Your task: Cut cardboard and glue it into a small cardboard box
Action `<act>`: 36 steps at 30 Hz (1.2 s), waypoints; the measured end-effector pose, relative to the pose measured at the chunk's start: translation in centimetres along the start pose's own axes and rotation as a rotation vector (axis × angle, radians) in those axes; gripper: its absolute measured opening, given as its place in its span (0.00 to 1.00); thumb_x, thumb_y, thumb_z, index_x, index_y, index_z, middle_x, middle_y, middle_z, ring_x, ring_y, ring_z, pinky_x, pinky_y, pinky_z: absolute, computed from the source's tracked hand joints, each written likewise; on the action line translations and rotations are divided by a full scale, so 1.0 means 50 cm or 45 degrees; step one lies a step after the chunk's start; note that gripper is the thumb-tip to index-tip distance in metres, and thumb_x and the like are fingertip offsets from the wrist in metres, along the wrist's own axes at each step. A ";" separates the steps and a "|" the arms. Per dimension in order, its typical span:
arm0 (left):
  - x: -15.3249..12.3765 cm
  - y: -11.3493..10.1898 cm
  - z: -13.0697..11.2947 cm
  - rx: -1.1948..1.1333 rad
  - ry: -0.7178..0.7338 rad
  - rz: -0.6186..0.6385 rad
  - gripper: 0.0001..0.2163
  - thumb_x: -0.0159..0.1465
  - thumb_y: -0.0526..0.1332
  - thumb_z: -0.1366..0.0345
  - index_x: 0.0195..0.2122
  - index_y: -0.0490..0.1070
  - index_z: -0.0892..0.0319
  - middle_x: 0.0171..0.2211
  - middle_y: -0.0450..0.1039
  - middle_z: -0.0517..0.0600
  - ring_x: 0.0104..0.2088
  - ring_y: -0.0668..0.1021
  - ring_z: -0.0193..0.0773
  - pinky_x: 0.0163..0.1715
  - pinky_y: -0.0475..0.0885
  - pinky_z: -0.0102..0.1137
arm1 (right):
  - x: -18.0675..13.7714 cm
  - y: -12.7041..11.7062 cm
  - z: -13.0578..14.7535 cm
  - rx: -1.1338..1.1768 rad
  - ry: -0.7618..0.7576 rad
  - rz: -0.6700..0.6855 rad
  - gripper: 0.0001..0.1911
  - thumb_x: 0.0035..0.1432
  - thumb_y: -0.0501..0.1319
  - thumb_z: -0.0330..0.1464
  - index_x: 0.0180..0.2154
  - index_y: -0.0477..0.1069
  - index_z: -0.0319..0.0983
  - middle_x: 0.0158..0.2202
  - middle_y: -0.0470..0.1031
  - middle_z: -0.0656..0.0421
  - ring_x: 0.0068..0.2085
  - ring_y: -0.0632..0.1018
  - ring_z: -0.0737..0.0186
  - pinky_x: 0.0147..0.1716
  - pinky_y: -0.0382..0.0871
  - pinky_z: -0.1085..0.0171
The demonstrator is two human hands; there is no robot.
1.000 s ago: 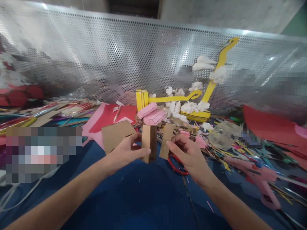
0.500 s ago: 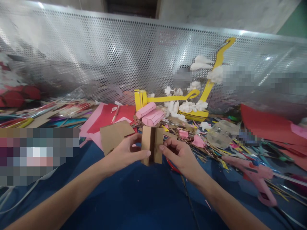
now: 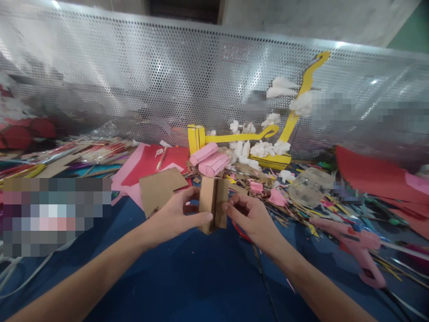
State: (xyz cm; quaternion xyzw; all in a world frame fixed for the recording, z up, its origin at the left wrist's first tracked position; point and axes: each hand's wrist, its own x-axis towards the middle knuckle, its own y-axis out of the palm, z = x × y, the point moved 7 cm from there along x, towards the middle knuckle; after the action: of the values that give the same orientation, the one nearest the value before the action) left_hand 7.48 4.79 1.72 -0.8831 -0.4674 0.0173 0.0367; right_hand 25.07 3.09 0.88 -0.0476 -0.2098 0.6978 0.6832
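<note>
**Cardboard strip (image 3: 221,197) meets folded cardboard (image 3: 207,197) just below our view's centre**

Our left hand (image 3: 177,213) grasps the folded cardboard from its nine o'clock side, while our right hand (image 3: 253,219) pinches the cardboard strip from three o'clock. We see a pink glue gun (image 3: 357,239) toward our four o'clock.

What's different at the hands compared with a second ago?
The right hand has moved left, bringing its flat cardboard strip across the gap to the open side of the folded cardboard piece; whether they fully touch is unclear. Nothing was newly grasped or released. The left hand still holds the folded piece; the pink glue gun lies as before.
</note>
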 end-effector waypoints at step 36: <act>-0.011 0.029 0.009 0.124 0.076 0.150 0.22 0.60 0.70 0.63 0.55 0.67 0.56 0.56 0.73 0.56 0.51 0.79 0.48 0.48 0.78 0.40 | -0.001 -0.014 0.016 0.184 -0.064 -0.085 0.15 0.60 0.66 0.45 0.41 0.74 0.41 0.29 0.72 0.61 0.30 0.72 0.61 0.35 0.69 0.62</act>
State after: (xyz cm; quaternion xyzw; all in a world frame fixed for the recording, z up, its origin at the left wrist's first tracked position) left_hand 8.35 3.55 1.13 -0.9063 -0.4121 0.0158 0.0924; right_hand 25.42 2.85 1.87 0.0264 -0.1776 0.6888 0.7024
